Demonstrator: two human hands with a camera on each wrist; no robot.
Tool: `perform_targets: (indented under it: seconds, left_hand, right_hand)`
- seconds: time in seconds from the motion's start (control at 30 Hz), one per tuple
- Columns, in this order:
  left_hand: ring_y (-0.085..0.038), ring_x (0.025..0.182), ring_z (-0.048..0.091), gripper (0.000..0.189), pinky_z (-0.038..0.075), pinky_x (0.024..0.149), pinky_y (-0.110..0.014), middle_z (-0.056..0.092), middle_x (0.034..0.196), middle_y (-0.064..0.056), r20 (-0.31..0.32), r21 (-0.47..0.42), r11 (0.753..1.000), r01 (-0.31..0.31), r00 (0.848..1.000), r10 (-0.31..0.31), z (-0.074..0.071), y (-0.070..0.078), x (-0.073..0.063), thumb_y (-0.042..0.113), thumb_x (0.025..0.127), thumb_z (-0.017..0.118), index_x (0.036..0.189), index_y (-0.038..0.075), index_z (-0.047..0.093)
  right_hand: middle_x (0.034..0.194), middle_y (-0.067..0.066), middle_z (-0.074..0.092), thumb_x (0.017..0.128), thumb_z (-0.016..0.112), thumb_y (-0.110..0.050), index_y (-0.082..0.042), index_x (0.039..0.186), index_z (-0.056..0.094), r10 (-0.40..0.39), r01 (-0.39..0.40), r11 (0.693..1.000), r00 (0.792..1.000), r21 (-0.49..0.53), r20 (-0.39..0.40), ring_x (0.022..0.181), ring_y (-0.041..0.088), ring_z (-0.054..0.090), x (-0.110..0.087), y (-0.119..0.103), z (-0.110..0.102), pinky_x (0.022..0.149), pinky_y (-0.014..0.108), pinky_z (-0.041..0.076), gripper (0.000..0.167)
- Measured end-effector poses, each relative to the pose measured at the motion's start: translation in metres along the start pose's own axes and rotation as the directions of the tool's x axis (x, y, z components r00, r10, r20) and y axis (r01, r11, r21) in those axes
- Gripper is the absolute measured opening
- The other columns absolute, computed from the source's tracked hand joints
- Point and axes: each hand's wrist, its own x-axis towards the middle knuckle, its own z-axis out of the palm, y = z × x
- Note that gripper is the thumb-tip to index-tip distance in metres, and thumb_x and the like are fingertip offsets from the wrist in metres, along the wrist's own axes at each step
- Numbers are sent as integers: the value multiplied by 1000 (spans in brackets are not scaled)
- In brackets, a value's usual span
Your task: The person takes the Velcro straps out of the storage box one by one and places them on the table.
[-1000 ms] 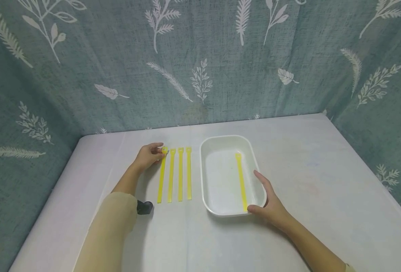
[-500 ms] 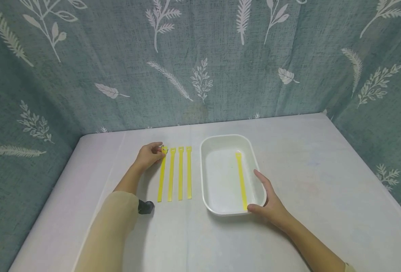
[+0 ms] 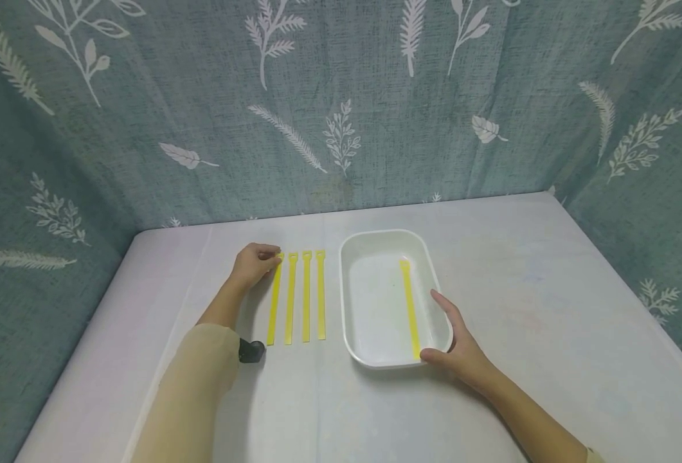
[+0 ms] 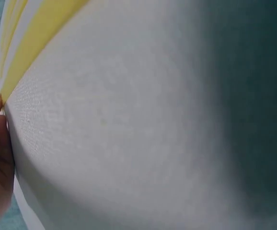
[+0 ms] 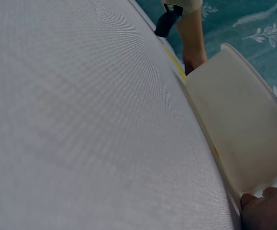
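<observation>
In the head view my left hand (image 3: 255, 265) pinches the slotted head of the leftmost yellow cable tie (image 3: 274, 305), a flat strap, whose tail points toward me. The left wrist view shows thumb and fingertips together at the end of that cable tie (image 4: 30, 50). Three more yellow cable ties (image 3: 306, 299) lie side by side just to its right, heads away from me. My right hand (image 3: 462, 350) holds the near right corner of a white plastic tray (image 3: 345, 308), thumb on the near rim and fingers along the right side. One cable tie (image 3: 410, 312) lies inside the tray.
Everything rests on a white-covered table (image 3: 549, 308). A blue-green leaf-print curtain (image 3: 341, 116) rises behind and at both sides. A black camera mount (image 3: 251, 352) sticks out beside the left sleeve (image 3: 193, 386), near the tails of the cable ties.
My left fingers have shifted slightly and now cover more of the leftmost cable tie's head. The right hand and tray stay put.
</observation>
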Motion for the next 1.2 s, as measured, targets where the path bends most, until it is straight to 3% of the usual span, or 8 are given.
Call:
perform_targets:
  seconds: [0.27,0.47,0.77,0.97,1.1,1.2]
  left_hand:
    - [-24,90,63,31,55,74,-28,59,121,-17,-29,29,1000,11,1000,-10,0,1,-1,20,93,61,120,5,64]
    - [-27,102,59,32,55,78,-28,53,126,-18,-33,-13,999,47,998,-48,0,4,-2,18,92,61,121,3,62]
    - [-27,110,58,32,56,77,-26,58,126,-17,-51,-60,993,97,994,-100,2,6,-2,15,92,61,122,3,61]
    - [-27,120,51,45,52,89,-33,52,135,-15,13,-130,985,113,994,-113,-2,15,-3,19,92,62,133,5,53]
    - [-28,110,53,52,49,88,-34,49,139,-14,73,-83,988,128,990,-122,-7,23,-3,27,91,64,137,9,49]
    - [-31,111,53,56,47,94,-38,45,142,-14,118,-73,991,115,987,-106,-12,30,-2,30,90,65,140,11,47]
  right_hand:
    - [150,19,16,74,79,-14,-27,151,15,1,-1,1000,1000,21,15,113,36,40,0,0,0,85,20,46,101]
    - [151,17,16,74,80,-15,-29,151,15,6,-6,1000,1000,-4,4,118,35,38,0,1,1,87,19,43,101]
    - [151,18,17,73,80,-15,-28,151,16,3,-3,1000,1000,-2,5,117,35,39,0,1,1,87,20,43,102]
    - [152,17,14,74,80,-15,-28,151,15,-5,5,1000,1000,7,5,119,35,36,0,2,0,87,18,43,101]
    - [151,17,15,74,79,-13,-28,151,15,8,-8,1000,1000,23,8,117,35,38,0,2,0,86,18,44,102]
    - [151,17,15,73,79,-12,-27,151,15,14,-14,1000,1000,15,-1,118,34,37,1,1,0,86,17,43,102]
